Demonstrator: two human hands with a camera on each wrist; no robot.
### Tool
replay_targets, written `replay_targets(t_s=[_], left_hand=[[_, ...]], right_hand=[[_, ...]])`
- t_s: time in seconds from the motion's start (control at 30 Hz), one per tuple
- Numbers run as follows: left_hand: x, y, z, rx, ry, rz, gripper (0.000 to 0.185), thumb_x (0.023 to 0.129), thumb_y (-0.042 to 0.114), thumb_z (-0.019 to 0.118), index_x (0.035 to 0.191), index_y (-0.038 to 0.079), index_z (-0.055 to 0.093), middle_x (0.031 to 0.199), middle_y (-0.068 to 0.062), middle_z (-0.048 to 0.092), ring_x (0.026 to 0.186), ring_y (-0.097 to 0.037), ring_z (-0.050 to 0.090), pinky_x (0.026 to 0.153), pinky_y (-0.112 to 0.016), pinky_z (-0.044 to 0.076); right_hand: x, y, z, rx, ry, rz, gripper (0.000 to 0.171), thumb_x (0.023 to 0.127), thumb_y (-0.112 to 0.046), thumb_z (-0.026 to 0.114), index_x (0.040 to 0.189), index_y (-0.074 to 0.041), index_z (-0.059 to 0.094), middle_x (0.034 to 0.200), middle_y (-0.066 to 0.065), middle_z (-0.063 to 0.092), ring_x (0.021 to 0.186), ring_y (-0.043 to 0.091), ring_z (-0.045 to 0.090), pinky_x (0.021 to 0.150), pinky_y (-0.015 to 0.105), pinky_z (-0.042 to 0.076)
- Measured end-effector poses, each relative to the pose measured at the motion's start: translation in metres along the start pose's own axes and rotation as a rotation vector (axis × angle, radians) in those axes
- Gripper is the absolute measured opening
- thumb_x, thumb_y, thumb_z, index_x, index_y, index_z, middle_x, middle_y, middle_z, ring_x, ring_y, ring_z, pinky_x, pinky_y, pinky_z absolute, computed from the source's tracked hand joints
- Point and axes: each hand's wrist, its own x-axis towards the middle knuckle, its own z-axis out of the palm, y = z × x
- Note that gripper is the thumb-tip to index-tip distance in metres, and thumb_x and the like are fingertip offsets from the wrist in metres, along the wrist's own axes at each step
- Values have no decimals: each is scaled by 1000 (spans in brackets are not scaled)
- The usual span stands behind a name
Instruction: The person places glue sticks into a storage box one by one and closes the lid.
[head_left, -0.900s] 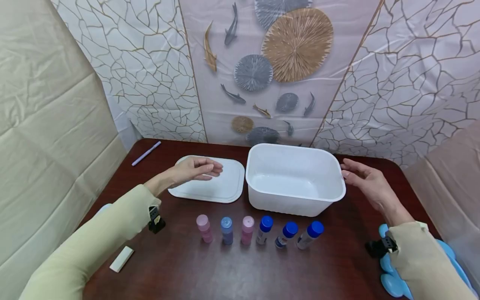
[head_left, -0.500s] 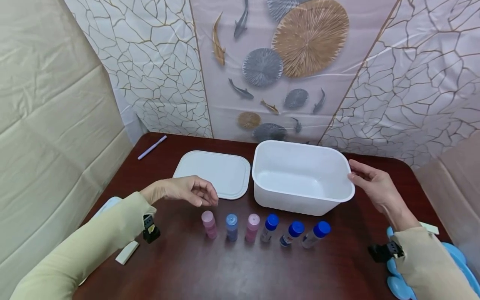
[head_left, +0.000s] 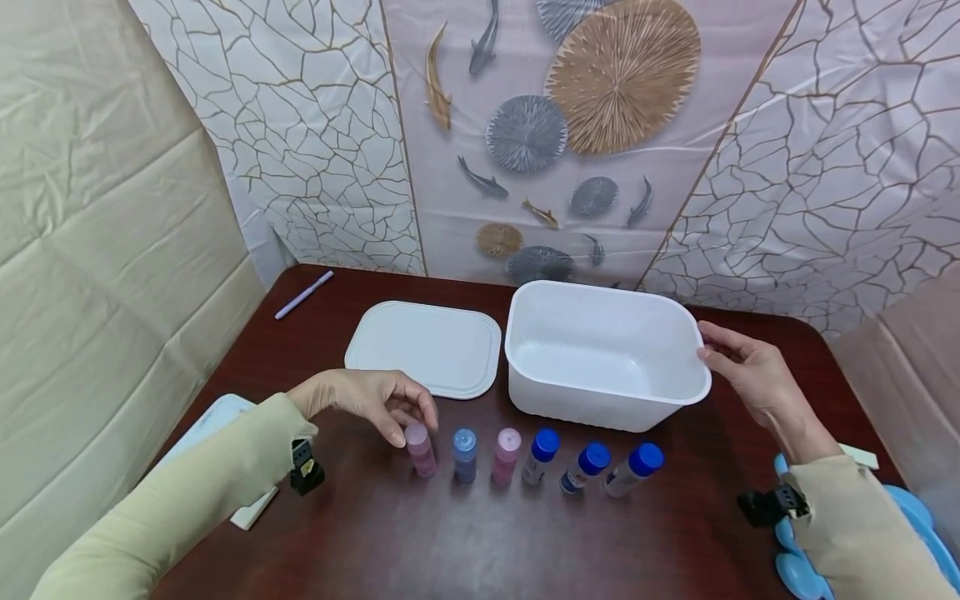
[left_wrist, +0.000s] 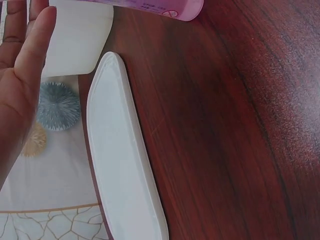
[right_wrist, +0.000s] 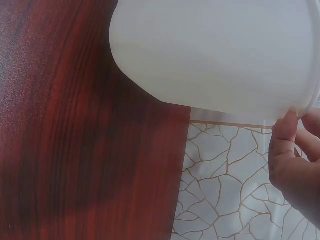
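Curling over the leftmost pink bottle, your left hand touches its cap. Your right hand pinches the tub rim, fingers pressed together.

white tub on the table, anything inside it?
Nothing shows inside the white tub: its bare white floor and far walls are in view. The near wall hides a strip of floor along the front. The right hand holds its right rim.
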Motion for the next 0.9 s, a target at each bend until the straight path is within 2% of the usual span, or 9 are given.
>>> replay_targets(t_s=[0.2, 0.3, 0.43, 0.53, 0.63, 0.9], left_hand=[[5, -1, 3, 48, 8, -1, 50, 81, 15, 74, 112, -17, 51, 114, -25, 55, 98, -10, 58, 90, -24, 49], [6, -3, 3, 56, 10, 2, 50, 82, 17, 74, 112, -17, 52, 114, -27, 56, 94, -9, 57, 85, -22, 49], [4, -5, 2, 53, 17, -18, 55, 81, 21, 75, 113, -16, 52, 111, -9, 63, 88, -6, 57, 77, -18, 50], [3, -6, 2, 63, 22, -25, 56, 81, 23, 76, 115, -16, 53, 109, 0, 65, 84, -5, 57, 74, -17, 51], [4, -7, 2, 79, 20, -7, 55, 81, 22, 75, 116, -15, 54, 109, 1, 66, 83, -5, 55, 73, -17, 49], [3, -6, -3, 116, 71, 29, 48, 84, 22, 72, 115, -12, 59, 104, 2, 69, 76, -3, 51, 67, -16, 46]], right_hand=[[-3, 2, -2, 42, 3, -27, 56, 93, -12, 59, 137, 13, 34, 93, -30, 57, 83, -9, 51, 69, 6, 48], [-3, 1, -2, 29, 0, -25, 57, 93, -14, 58, 137, 13, 34, 94, -30, 56, 84, -9, 51, 69, 6, 48], [-1, -1, -1, -20, -6, -4, 58, 94, -19, 58, 140, 8, 35, 98, -27, 52, 85, -11, 50, 70, 7, 48], [-1, -2, 0, -60, -3, 24, 57, 95, -23, 57, 141, 3, 36, 106, -18, 51, 86, -12, 50, 71, 7, 48], [-1, -2, 0, -72, 2, 37, 57, 95, -23, 57, 141, 2, 36, 111, -11, 51, 86, -12, 49, 71, 6, 48], [-2, -2, -1, -70, 2, 35, 57, 95, -23, 57, 141, 2, 37, 112, -9, 51, 86, -11, 49, 72, 6, 48]])
